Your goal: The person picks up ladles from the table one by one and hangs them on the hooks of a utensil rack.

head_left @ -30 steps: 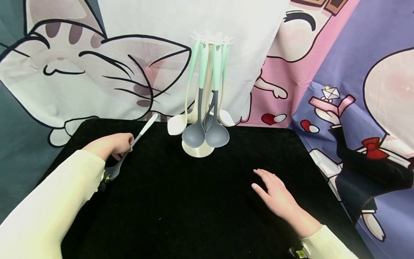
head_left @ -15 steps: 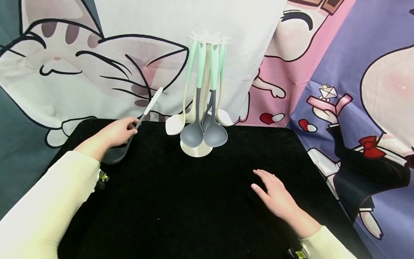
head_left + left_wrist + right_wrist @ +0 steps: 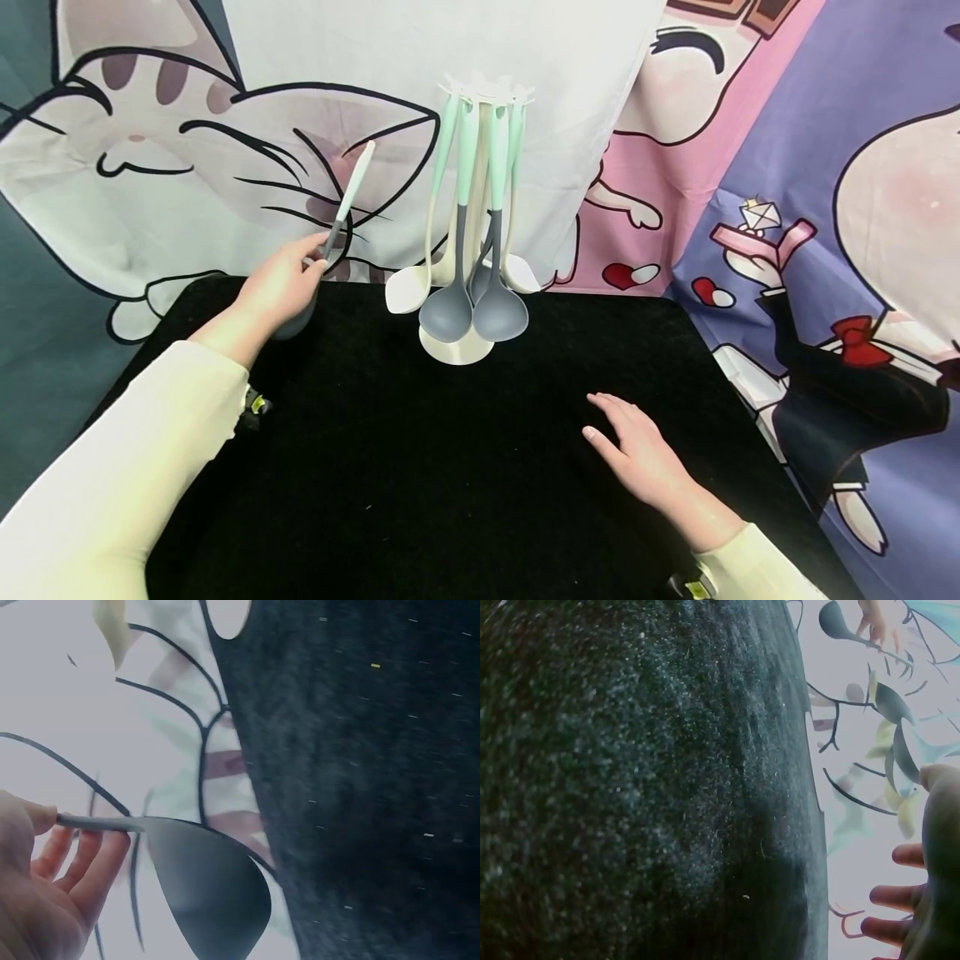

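Note:
My left hand (image 3: 279, 282) holds a grey ladle (image 3: 210, 889) by its shaft, thumb and fingers pinching it just above the bowl. The ladle's pale mint handle (image 3: 354, 185) points up and leans slightly right; its bowl hangs partly hidden behind the hand over the left part of the table. To the right stands a cream utensil rack (image 3: 456, 353). Two grey ladles (image 3: 446, 313) with mint handles hang at its front, with white-headed utensils (image 3: 407, 290) at the sides. My right hand (image 3: 637, 450) lies low over the table's right side, fingers loosely extended, holding nothing.
A black cloth-covered table (image 3: 450, 467) spreads beneath both hands. Cartoon-printed curtains (image 3: 300, 183) hang right behind the rack and along the right side. Another grey utensil (image 3: 481, 282) hangs deeper in the rack.
The left hand has lifted the ladle from low over the table's left side, upward and slightly right, turning it more upright. The right hand and the rack have stayed in place.

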A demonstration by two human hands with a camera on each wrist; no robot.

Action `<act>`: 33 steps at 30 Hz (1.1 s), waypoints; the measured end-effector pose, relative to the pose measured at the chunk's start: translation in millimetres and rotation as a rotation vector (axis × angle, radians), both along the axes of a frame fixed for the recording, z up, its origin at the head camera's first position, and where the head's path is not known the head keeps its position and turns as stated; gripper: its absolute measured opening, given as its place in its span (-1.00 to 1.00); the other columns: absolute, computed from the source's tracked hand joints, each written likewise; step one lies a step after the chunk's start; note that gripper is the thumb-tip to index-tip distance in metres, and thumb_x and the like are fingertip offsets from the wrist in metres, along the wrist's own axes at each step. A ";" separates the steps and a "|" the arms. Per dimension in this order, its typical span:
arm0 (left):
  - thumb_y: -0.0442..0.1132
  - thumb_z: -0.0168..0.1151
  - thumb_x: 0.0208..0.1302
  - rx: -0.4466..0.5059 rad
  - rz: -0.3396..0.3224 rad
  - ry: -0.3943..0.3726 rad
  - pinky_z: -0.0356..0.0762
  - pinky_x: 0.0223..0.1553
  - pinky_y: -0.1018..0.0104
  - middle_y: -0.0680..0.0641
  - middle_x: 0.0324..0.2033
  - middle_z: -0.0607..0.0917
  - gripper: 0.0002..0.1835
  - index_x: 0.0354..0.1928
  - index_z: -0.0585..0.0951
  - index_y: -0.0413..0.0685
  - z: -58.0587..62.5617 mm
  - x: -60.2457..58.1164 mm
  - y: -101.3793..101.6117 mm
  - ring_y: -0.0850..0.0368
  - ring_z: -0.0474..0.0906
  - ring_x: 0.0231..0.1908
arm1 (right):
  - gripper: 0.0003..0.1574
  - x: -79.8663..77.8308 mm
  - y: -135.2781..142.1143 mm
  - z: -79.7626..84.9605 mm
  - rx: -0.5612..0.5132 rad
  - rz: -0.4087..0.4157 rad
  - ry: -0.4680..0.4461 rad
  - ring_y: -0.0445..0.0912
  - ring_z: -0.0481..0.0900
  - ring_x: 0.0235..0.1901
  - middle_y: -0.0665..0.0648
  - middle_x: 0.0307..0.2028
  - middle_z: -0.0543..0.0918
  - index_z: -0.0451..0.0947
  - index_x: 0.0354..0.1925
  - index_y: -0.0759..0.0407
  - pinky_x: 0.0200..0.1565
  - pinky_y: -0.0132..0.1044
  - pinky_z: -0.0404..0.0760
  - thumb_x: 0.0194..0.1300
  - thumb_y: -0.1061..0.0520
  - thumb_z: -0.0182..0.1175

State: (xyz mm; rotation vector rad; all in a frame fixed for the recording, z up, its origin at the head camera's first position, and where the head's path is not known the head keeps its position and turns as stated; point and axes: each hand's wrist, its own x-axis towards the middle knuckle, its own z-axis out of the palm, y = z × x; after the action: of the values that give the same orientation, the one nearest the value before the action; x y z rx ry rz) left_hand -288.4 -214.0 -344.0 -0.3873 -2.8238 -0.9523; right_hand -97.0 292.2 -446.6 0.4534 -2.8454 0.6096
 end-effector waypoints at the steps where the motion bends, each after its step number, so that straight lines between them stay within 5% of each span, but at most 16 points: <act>1: -0.19 -0.07 0.54 0.014 -0.001 0.009 0.38 0.05 -0.20 -0.24 0.14 0.55 -0.43 0.53 0.19 0.14 3.9 -0.7 2.7 -0.20 0.49 0.08 | -0.36 0.1 -0.2 -0.1 -0.001 0.000 -0.001 0.15 0.33 0.32 0.24 0.31 0.44 0.38 0.35 0.17 0.27 0.19 0.22 0.47 -0.12 0.11; 7: -0.20 -0.08 0.53 0.051 0.003 0.068 0.35 0.08 -0.17 -0.22 0.09 0.55 -0.38 0.55 0.12 0.36 26.6 -1.4 17.7 -0.18 0.48 0.07 | -0.36 -0.1 -1.0 -0.6 -0.002 0.005 0.000 0.14 0.33 0.32 0.24 0.31 0.44 0.38 0.36 0.17 0.27 0.18 0.22 0.47 -0.12 0.11; 15: -0.21 -0.06 0.52 0.027 0.034 0.143 0.34 0.10 -0.16 -0.19 0.03 0.55 -0.38 0.54 0.14 0.41 49.0 -5.0 34.9 -0.16 0.46 0.06 | -0.36 -0.8 -0.5 0.6 0.002 0.008 0.015 0.15 0.34 0.31 0.23 0.30 0.45 0.38 0.35 0.18 0.27 0.18 0.23 0.46 -0.11 0.13; 23: -0.16 -0.08 0.53 -0.014 0.035 0.131 0.28 0.19 -0.20 -0.20 0.16 0.49 -0.37 0.53 0.09 0.51 75.2 -10.9 52.8 -0.15 0.40 0.17 | -0.36 -0.1 0.4 -0.1 0.000 0.006 0.012 0.15 0.34 0.32 0.22 0.31 0.44 0.38 0.35 0.17 0.28 0.17 0.22 0.46 -0.11 0.13; 33: -0.15 -0.08 0.54 -0.088 0.035 0.143 0.34 0.07 -0.26 -0.16 0.21 0.46 -0.36 0.52 0.08 0.58 88.8 -9.1 66.3 -0.17 0.43 0.19 | -0.36 -0.6 0.9 0.8 -0.001 0.007 0.017 0.12 0.34 0.31 0.20 0.31 0.44 0.38 0.36 0.16 0.28 0.16 0.22 0.46 -0.11 0.13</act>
State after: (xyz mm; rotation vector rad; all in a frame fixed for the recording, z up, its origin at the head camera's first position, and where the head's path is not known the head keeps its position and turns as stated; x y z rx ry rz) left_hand -297.5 -147.6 -255.2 -0.3983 -2.7395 -0.7634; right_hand -97.7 293.1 -445.9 0.4659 -2.8285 0.6052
